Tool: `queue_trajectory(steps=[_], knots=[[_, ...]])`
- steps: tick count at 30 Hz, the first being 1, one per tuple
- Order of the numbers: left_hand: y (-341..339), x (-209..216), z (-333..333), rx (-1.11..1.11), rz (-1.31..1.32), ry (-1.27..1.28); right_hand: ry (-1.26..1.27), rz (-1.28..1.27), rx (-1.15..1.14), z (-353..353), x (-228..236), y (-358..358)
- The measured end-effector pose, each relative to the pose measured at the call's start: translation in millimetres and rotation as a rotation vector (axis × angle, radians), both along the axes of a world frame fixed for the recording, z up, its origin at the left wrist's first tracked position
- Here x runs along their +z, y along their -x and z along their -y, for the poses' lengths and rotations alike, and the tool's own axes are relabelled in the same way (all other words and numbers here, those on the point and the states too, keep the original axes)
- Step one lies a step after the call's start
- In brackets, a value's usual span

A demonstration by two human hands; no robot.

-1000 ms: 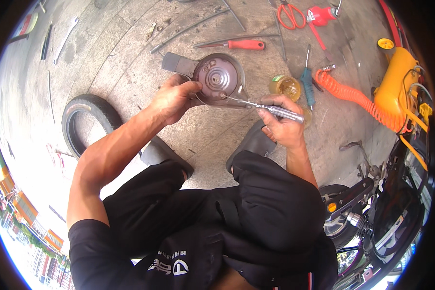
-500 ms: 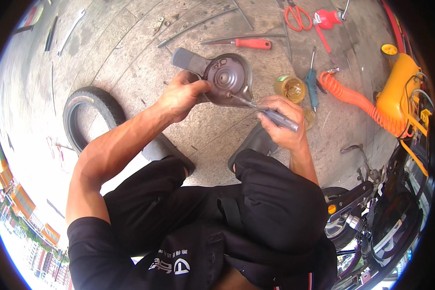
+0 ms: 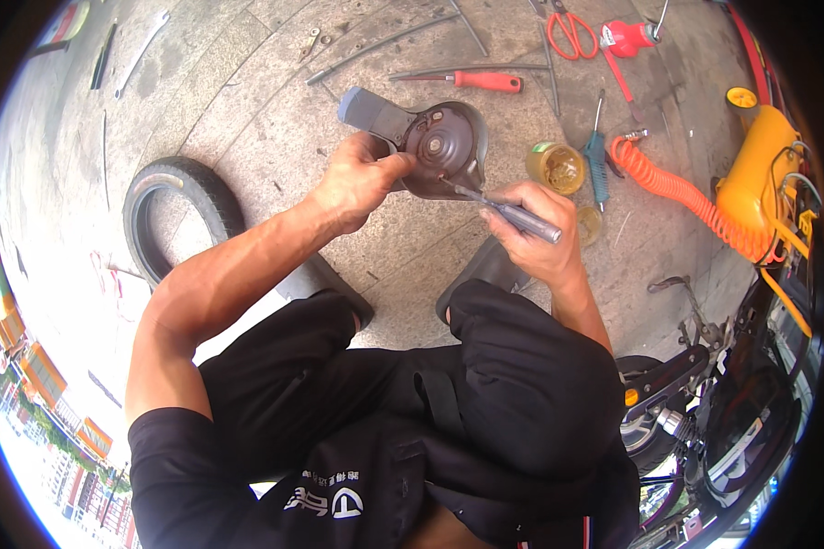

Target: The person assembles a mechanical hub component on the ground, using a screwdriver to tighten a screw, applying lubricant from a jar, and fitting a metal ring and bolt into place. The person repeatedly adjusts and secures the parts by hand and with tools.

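Observation:
Ahead of my knees my left hand point(image 3: 362, 183) grips a dark round metal cover point(image 3: 449, 137) by its near left edge, thumb on the rim. The cover has a ringed, dished middle, and a flat grey arm sticks out at its upper left. My right hand point(image 3: 545, 229) is closed round the grey handle of a screwdriver point(image 3: 526, 220). Its thin shaft points left, with the tip against the cover's lower inner part; whether it sits on a screw is too small to tell. An open jar of yellowish-brown paste point(image 3: 558, 167) stands just beyond my right hand.
A red-handled tool point(image 3: 487, 82), orange scissors point(image 3: 572, 37) and a teal-handled tool point(image 3: 597, 169) lie on the paving. A tyre point(image 3: 212, 197) lies left. At right are a yellow tank point(image 3: 751, 169) with a coiled orange hose point(image 3: 677, 188) and a parked two-wheeler point(image 3: 742, 412).
The whole view has shifted slightly. The cover has moved a little to the right and tilted slightly in my left hand. The screwdriver stays at its lower part.

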State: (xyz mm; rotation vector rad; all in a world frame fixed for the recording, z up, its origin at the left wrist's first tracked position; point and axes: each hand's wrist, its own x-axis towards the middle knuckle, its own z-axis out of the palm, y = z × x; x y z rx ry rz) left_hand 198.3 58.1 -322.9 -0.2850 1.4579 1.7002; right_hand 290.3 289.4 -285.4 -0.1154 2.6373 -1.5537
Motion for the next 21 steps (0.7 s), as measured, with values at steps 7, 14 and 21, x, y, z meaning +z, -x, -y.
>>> queue_trajectory(steps=[7, 14, 21], knots=[[-6.0, 1.1, -1.9, 0.041, -0.030, 0.167, 0.380, 0.194, -0.351, 9.6, -21.0, -8.4], [-3.5, 0.6, 2.1, 0.099, 0.011, 0.026, 0.168, -0.091, -0.143, 5.8, -15.8, -7.7], [0.0, -8.0, 3.0, 0.046, -0.001, 0.144, 0.001, -0.213, 0.012, 6.8, -3.6, -4.4]])
